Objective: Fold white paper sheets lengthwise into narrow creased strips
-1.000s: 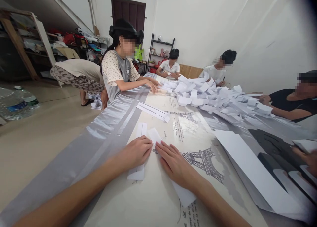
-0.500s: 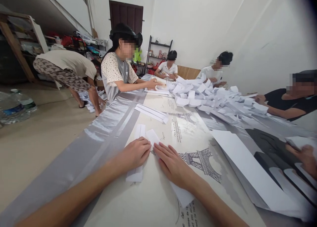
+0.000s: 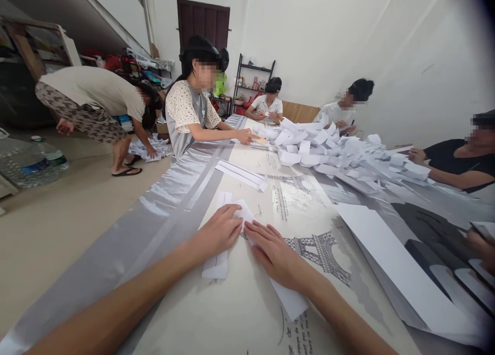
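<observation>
A folded white paper strip [image 3: 288, 295] lies slantwise on the printed table cover [image 3: 185, 303], its upper end between my two hands. My left hand [image 3: 220, 231] has its fingers curled together, with the fingertips at the strip's upper left edge. Flat on the strip rests my right hand [image 3: 276, 254], its fingers stretched out and covering the strip's middle. Beneath my left hand is another white strip with a dark line [image 3: 216, 267]. Farther up the table lies a lined white strip [image 3: 242, 175].
A large heap of folded white papers [image 3: 332, 148] covers the table's far right. Long white sheets [image 3: 390, 257] lie at the right. Several people sit or stand around the table, and one person [image 3: 93, 94] bends over papers on the floor at the left.
The view has shifted slightly left. My left hand's fingers have moved up a little along the strip's end. The bending person has stepped left, and a seated person's hands have moved over the papers.
</observation>
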The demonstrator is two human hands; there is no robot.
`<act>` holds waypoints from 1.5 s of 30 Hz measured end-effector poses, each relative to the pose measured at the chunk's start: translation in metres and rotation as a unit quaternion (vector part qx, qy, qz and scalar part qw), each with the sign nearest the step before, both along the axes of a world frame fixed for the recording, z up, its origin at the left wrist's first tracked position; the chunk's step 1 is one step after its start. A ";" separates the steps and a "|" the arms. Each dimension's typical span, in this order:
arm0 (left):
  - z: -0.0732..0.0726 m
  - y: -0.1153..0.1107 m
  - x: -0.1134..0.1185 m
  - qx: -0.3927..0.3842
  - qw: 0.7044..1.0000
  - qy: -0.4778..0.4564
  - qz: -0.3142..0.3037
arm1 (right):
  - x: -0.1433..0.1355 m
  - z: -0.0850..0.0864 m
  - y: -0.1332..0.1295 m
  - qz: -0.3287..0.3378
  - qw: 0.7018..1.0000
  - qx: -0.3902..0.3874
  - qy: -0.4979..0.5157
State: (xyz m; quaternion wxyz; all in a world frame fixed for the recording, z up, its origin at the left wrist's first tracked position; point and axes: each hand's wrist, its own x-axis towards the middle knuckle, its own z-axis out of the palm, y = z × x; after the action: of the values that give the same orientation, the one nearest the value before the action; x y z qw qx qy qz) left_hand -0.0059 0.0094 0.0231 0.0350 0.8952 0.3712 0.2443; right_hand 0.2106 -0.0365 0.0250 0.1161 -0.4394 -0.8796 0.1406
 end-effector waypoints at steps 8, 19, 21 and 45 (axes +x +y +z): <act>-0.013 0.013 -0.003 0.017 1.000 0.022 -0.004 | 0.014 -0.006 -0.007 -0.045 0.996 -0.021 0.080; -0.011 0.014 -0.003 0.004 1.000 0.006 0.001 | 0.009 -0.025 -0.011 -0.021 0.995 0.088 0.031; -0.011 0.014 -0.004 -0.002 1.000 0.005 0.002 | 0.008 -0.029 -0.010 -0.015 0.994 0.105 0.024; -0.010 0.023 -0.011 -0.037 0.999 0.020 -0.013 | 0.006 -0.020 -0.010 -0.011 0.995 0.092 0.023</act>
State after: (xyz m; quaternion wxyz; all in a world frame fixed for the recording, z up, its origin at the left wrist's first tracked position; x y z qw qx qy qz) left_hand -0.0167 0.0323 0.0128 0.0640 0.9028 0.3688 0.2118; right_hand 0.2164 -0.0463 0.0050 0.1775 -0.4334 -0.8809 0.0678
